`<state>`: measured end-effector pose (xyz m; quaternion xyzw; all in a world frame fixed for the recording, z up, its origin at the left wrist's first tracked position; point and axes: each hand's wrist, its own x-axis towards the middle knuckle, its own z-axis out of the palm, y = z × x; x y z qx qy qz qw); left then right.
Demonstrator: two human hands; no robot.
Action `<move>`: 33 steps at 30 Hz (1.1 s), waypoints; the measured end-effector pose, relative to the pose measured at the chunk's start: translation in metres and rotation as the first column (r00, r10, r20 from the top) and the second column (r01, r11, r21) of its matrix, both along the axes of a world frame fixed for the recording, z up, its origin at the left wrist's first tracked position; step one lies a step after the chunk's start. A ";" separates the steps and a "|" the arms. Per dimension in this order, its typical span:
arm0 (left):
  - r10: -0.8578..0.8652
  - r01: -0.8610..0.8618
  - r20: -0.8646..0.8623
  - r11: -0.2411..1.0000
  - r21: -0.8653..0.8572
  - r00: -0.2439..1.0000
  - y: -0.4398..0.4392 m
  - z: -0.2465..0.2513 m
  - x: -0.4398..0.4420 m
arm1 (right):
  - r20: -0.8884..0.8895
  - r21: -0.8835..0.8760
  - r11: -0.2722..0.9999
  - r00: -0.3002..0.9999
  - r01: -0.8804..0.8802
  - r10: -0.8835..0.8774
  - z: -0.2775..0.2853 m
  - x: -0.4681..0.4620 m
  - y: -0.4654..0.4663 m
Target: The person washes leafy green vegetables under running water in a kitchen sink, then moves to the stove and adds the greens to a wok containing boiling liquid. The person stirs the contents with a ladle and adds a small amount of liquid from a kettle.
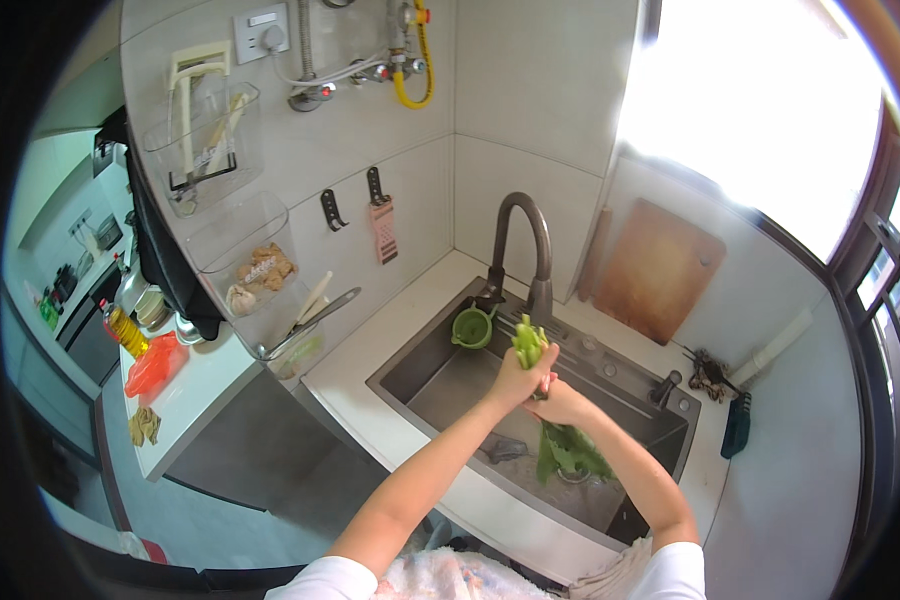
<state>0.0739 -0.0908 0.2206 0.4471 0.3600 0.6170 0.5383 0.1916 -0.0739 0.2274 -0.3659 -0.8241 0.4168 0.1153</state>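
Note:
A bunch of leafy green vegetables [568, 452] is held over the sink [450, 386], its pale cut stalks up toward the faucet and its leaves hanging down. My left hand [521, 377] wraps around the stalks just below their cut ends. Close beside it, my right hand [559, 403] grips the bunch lower down, where stalks turn to leaves. Something small and red shows between the hands, too small to make out. The dark gooseneck faucet [523, 206] stands right behind the stalks. Below the leaves, the drain [574, 474] is partly covered.
A green strainer cup [472, 328] sits in the sink's back left corner. A wooden cutting board [660, 270] leans on the wall behind. Clear wall bins [240, 232] hold ginger and garlic. At right are a soap pump [665, 388] and a dark green brush [736, 426].

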 end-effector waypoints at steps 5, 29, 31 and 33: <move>0.448 -0.265 -0.634 0.892 0.366 0.631 0.016 -0.006 0.006 | 0.397 0.431 0.900 0.881 0.067 -0.256 -0.036 -0.013 0.015; -0.160 0.077 -0.259 0.950 -0.303 0.953 -0.047 -0.026 -0.056 | -0.658 -0.433 0.829 0.505 0.354 -0.559 -0.068 0.066 0.007; -0.101 0.035 -0.228 0.961 -0.275 0.968 -0.056 -0.024 -0.082 | -0.690 -0.474 0.868 0.550 0.150 -0.471 -0.033 0.029 -0.007; 0.008 -0.058 -0.224 0.975 -0.215 0.974 -0.062 -0.033 -0.110 | -0.784 -0.436 0.892 0.537 -0.120 -0.311 -0.013 -0.009 -0.014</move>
